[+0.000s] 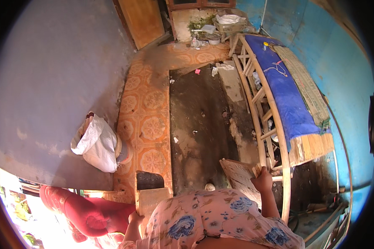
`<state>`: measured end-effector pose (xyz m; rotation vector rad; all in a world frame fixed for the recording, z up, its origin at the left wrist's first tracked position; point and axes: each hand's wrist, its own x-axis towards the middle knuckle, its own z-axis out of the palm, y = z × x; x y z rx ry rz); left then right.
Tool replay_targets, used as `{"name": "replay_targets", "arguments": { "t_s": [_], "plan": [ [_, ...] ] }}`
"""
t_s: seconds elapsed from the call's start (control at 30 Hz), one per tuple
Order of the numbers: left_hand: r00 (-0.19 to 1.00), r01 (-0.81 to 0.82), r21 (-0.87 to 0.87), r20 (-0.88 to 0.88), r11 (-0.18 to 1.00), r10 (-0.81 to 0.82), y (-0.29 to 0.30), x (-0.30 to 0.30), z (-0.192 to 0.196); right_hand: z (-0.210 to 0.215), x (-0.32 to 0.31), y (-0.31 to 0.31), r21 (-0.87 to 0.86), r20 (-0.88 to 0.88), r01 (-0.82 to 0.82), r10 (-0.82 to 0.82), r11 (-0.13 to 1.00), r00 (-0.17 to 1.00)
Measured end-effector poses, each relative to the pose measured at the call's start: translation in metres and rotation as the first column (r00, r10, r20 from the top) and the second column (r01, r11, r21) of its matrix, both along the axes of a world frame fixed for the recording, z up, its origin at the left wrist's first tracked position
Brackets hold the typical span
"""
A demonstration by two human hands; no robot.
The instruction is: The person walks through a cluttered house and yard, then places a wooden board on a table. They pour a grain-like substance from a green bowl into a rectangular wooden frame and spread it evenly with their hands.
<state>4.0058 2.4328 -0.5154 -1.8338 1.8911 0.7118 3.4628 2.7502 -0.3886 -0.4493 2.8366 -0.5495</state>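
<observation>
Gripped by 2 closed hands, left hand [135, 217] on a wooden box [150, 195], right hand [262, 179] on a board [239, 176] angling leftward.

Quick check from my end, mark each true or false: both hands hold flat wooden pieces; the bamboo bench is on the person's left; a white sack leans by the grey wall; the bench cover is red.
1. Both hands hold flat wooden pieces: true, left hand on a wooden board, right hand on a slatted panel.
2. False: the bamboo bench is on the right.
3. White sack by the grey wall: true.
4. False: the bench cover is blue.
</observation>
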Motion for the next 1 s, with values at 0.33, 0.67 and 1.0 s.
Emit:
{"name": "replay_targets", "arguments": {
  "t_s": [0.33,0.67,1.0],
  "plan": [
    [0.995,-0.093,0.05,0.025,0.994,0.092,-0.161,-0.126,-0.02,-0.018,-0.165,-0.247,-0.042,-0.002,-0.055,0.055,0.998,0.999],
    [0.991,-0.115,0.09,0.076,0.989,0.108,-0.378,-0.272,-0.019,-0.016,-0.309,-0.452,-0.087,-0.09,0.09,-0.098,0.992,0.991],
    [0.967,-0.239,0.058,0.098,0.969,0.233,-0.622,-0.438,0.027,-0.008,-0.49,-0.745,0.019,0.025,-0.081,0.081,0.997,0.996]
  ]
}}
